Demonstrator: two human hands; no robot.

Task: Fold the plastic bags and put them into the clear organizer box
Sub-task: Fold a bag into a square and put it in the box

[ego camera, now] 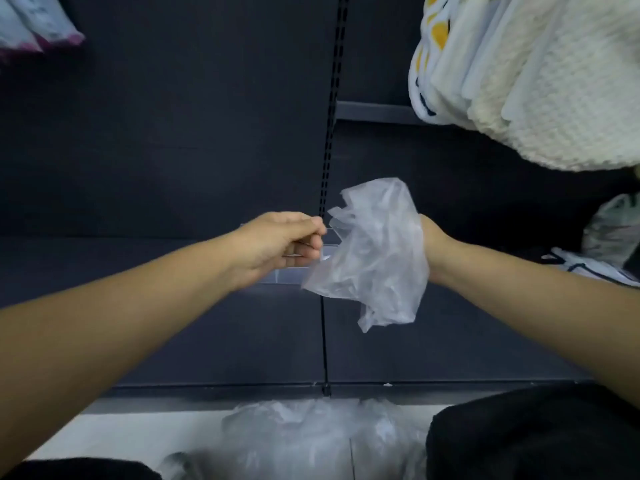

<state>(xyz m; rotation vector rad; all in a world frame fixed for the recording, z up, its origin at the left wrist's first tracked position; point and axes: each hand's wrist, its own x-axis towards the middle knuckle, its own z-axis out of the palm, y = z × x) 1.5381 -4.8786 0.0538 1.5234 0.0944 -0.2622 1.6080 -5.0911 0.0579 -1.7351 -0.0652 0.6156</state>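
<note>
A crumpled clear plastic bag (375, 251) hangs in the air in front of the dark shelf. My right hand (429, 240) grips it from behind, and the bag hides most of that hand. My left hand (287, 242) has its fingers curled and pinches the bag's left edge. Behind the hands, the clear organizer box (291, 276) sits on the dark shelf, only its rim and front wall showing. A heap of more clear plastic bags (311, 441) lies on the white floor below, between my knees.
Dark shelving (173, 168) fills the background, with a slotted upright (332, 116) in the middle. Folded white and cream textiles (540, 77) overhang at the top right. Packaged goods (31, 26) sit top left, another bag (613, 230) at the right edge.
</note>
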